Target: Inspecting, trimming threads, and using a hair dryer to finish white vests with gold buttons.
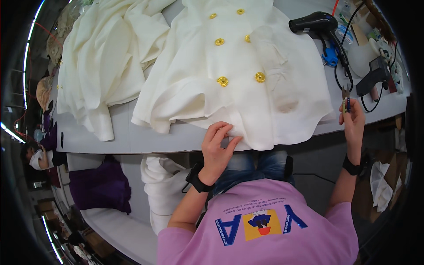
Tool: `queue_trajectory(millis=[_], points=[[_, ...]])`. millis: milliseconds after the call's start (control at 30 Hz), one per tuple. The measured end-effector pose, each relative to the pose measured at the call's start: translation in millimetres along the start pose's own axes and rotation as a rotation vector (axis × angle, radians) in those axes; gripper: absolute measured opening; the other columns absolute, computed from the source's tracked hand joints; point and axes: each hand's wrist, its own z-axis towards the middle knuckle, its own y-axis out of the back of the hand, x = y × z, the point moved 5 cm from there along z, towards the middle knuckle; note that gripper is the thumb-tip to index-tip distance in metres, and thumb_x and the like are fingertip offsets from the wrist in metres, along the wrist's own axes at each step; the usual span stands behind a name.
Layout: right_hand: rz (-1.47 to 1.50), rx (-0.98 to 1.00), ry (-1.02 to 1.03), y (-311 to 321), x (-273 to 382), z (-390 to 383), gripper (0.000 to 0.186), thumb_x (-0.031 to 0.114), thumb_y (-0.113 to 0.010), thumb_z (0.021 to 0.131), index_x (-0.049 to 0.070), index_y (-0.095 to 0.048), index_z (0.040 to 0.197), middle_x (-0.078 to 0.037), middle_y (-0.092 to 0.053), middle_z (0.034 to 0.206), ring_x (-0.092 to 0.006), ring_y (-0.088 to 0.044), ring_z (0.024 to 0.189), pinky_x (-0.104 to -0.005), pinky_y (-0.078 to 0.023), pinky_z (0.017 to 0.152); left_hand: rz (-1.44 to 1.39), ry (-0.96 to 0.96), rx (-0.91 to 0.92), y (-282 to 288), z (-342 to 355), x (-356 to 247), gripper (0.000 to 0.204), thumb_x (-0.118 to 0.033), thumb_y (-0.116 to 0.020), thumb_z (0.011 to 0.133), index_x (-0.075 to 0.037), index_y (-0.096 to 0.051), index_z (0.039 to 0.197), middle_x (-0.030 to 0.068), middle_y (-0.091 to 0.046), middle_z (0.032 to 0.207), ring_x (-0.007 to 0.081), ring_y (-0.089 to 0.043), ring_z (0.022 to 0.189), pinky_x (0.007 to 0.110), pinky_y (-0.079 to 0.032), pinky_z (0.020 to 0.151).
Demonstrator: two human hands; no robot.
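Observation:
A white double-breasted coat (238,104) with gold buttons lies spread over the grey table, a brownish smudge on its right side. My left hand (218,143) is at the coat's near hem, thumb and fingers pinching the edge of the white cloth. To the right, just off the table's front edge, my right hand (353,119) is closed round small thread snips (346,98) with blue and yellowish handles. Their pointed blades face away from me, apart from the coat.
Another white garment (106,66) lies heaped at the left. A black hair dryer (316,24) and a dark gun-shaped tool (375,76) with cords occupy the right end of the table (141,137). Purple cloth (100,186) and white cloth (161,194) hang below the front edge.

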Motion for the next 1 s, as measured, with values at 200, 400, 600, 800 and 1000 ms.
queue_trajectory(millis=[200,400,600,800,1000], points=[[0.034,0.543,-0.017,-115.6,60.0,-38.7,0.025,-0.006,-0.037,0.077,-0.001,-0.049,0.098,-0.005,-0.053,0.072,-0.0114,-0.048,0.062,-0.0249,-0.04,0.058,-0.026,0.067,0.004,-1.6,-1.5,3.3,0.021,-0.001,-0.072,0.076,0.001,-0.064,0.096,0.0085,-0.059,0.098,0.0156,-0.057,0.074,0.026,-0.049,0.067],[-0.064,0.738,0.084,-172.6,70.4,-57.8,0.025,-0.007,-0.039,0.076,-0.003,-0.049,0.099,-0.019,-0.057,0.074,-0.0364,-0.057,0.069,-0.0402,-0.045,0.065,-0.198,0.241,0.005,1.5,-5.0,20.3,0.01,-0.008,-0.062,0.089,0.001,-0.062,0.093,0.0064,-0.062,0.091,0.0122,-0.058,0.075,0.024,-0.049,0.07],[-0.183,0.673,0.366,-183.2,71.5,-60.3,0.026,-0.003,-0.047,0.078,-0.005,-0.049,0.104,-0.021,-0.057,0.078,-0.0411,-0.056,0.072,-0.0445,-0.044,0.067,-0.471,0.379,0.019,5.5,-13.6,30.0,0.016,-0.013,-0.058,0.094,0.001,-0.059,0.099,0.0054,-0.063,0.096,0.0105,-0.057,0.081,0.023,-0.047,0.075],[-0.223,0.595,0.287,-184.2,73.9,-58.6,0.021,0.013,-0.07,0.074,0.002,-0.06,0.088,-0.015,-0.058,0.07,-0.0342,-0.059,0.065,-0.0366,-0.047,0.06,-0.425,0.312,-0.059,22.9,-15.5,29.4,0.014,-0.013,-0.055,0.095,0.0,-0.059,0.096,0.0045,-0.062,0.095,0.0097,-0.056,0.077,0.024,-0.046,0.072],[-0.341,0.586,0.234,-170.0,65.5,-63.4,0.022,0.016,-0.078,0.072,0.004,-0.06,0.079,-0.006,-0.048,0.053,-0.0155,-0.046,0.046,-0.0266,-0.039,0.048,0.207,0.05,-0.367,76.1,8.8,23.4,0.025,-0.004,-0.07,0.078,-0.002,-0.06,0.101,0.0102,-0.057,0.108,0.019,-0.055,0.085,0.028,-0.045,0.072]])
